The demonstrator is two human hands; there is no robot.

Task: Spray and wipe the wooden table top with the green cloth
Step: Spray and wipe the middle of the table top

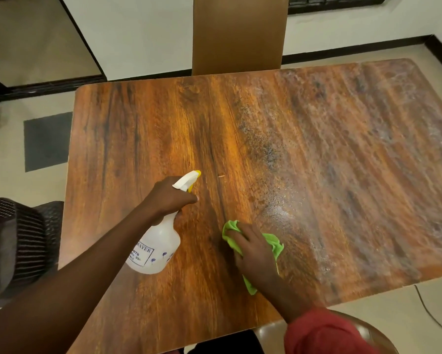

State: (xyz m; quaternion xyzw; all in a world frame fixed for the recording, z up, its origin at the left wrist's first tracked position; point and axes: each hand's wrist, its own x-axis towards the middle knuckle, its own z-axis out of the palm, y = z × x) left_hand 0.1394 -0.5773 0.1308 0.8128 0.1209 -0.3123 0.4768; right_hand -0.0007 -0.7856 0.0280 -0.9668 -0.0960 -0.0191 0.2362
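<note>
The wooden table top (pixel 148 129) fills most of the view. Its right half is covered with wet spray droplets and streaks, while the left half looks dry. My left hand (pixel 170 196) grips the neck of a white spray bottle (pixel 156 247) with a yellow-tipped nozzle, held just above the table near its front left and pointing away from me. My right hand (pixel 254 247) presses down on the crumpled green cloth (pixel 274 242), which lies on the table at the front centre, at the edge of the wet patch.
A tall brown chair back (pixel 237 34) stands against the table's far edge. A dark woven chair (pixel 18 238) sits at the left. A brown stool (pixel 368 328) is under the front right edge. A thin cable (pixel 429 312) lies on the pale floor at right.
</note>
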